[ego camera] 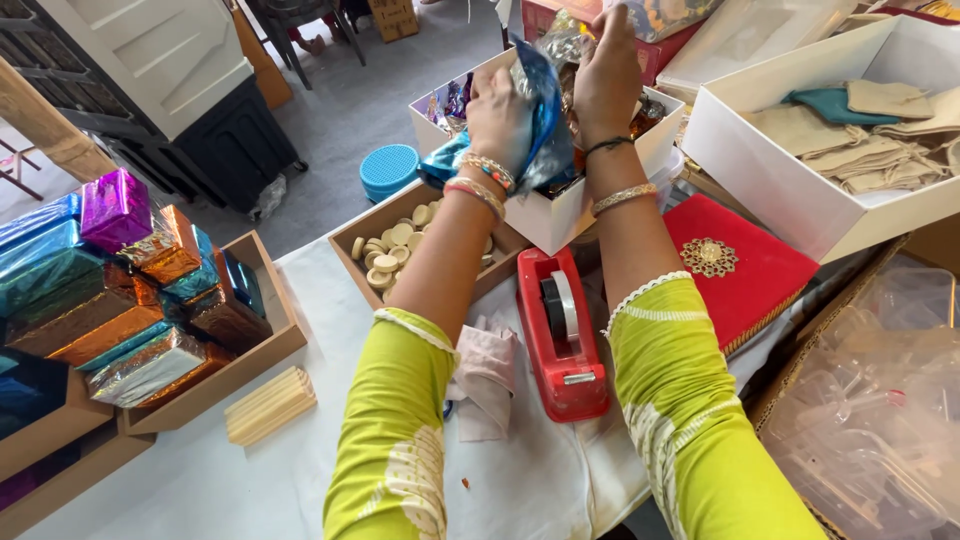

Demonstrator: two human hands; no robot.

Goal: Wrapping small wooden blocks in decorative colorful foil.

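Note:
My left hand (497,115) and my right hand (606,75) reach out over a white open box (545,215) at the far side of the table. Both hands grip a crinkled blue foil sheet (545,110) held up between them above the box. A clear shiny wrapper (565,40) bunches at the top by my right fingers. What lies inside the box under the foil is mostly hidden. I wear lime green sleeves and bangles on both wrists.
A red tape dispenser (562,335) stands between my arms. A wooden tray with pale round discs (395,245) is left of the box. Foil-wrapped boxes (130,300) fill trays at left. A red embroidered box (740,270), a white box of cloth pouches (850,130) and clear plastic lids (880,400) lie right.

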